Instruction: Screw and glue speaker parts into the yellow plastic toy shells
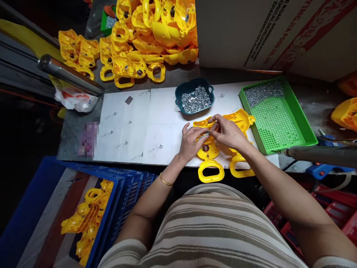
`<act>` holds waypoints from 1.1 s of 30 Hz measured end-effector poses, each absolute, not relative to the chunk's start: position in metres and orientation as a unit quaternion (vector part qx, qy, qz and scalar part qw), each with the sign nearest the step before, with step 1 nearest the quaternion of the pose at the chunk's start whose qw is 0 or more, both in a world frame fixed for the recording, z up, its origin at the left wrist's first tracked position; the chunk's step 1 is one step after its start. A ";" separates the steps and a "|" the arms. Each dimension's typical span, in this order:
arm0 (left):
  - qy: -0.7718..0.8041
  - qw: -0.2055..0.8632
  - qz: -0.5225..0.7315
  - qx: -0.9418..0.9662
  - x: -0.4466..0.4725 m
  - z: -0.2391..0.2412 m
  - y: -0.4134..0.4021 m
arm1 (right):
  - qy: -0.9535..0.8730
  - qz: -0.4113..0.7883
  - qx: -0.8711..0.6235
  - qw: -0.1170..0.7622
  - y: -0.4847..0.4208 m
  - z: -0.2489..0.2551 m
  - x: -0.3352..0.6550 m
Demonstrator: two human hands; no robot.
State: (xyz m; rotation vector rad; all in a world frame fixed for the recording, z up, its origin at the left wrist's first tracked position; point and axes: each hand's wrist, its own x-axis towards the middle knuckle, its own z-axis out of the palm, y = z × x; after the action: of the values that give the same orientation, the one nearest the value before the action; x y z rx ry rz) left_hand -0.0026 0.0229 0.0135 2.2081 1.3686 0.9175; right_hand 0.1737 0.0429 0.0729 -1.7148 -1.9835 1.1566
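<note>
Two yellow plastic shells lie side by side at the table's near edge, handles toward me. My left hand [191,143] rests on the left shell [208,163], fingers curled over its upper part near a small dark round piece. My right hand [227,132] pinches something small over the same spot, beside the right shell [241,119]. What the fingertips hold is too small to name. A dark teal bowl [180,102] of small metal screws stands just beyond the hands.
A green perforated tray [304,128] with screws sits to the right. Several yellow shells [134,41] are heaped at the back left beside a large cardboard box [251,33]. A blue crate [41,186] with more shells stands low left, red crates low right.
</note>
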 end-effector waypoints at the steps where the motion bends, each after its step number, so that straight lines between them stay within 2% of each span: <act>1: 0.483 0.190 0.331 0.788 -0.003 0.011 0.023 | -0.692 0.389 -0.593 0.133 0.042 0.073 0.175; 6: 0.472 0.161 0.342 0.796 -0.005 0.010 0.025 | -0.767 0.239 -0.591 0.071 0.029 0.079 0.176; 9: 0.487 0.125 0.306 0.808 -0.003 0.016 0.024 | -0.782 0.195 -0.591 0.025 0.022 0.081 0.175; 20: 0.499 0.061 0.195 0.842 0.002 0.039 0.017 | -0.769 0.223 -0.599 0.025 0.010 0.074 0.181; 33: 0.538 0.080 0.156 0.824 0.003 0.044 0.017 | -0.768 0.220 -0.601 0.003 0.012 0.079 0.170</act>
State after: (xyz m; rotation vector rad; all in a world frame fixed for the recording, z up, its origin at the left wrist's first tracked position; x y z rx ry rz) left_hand 0.0031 0.0169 0.0436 2.4646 1.6100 0.4677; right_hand 0.1705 0.0116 0.0789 -1.8848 -2.4102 0.6894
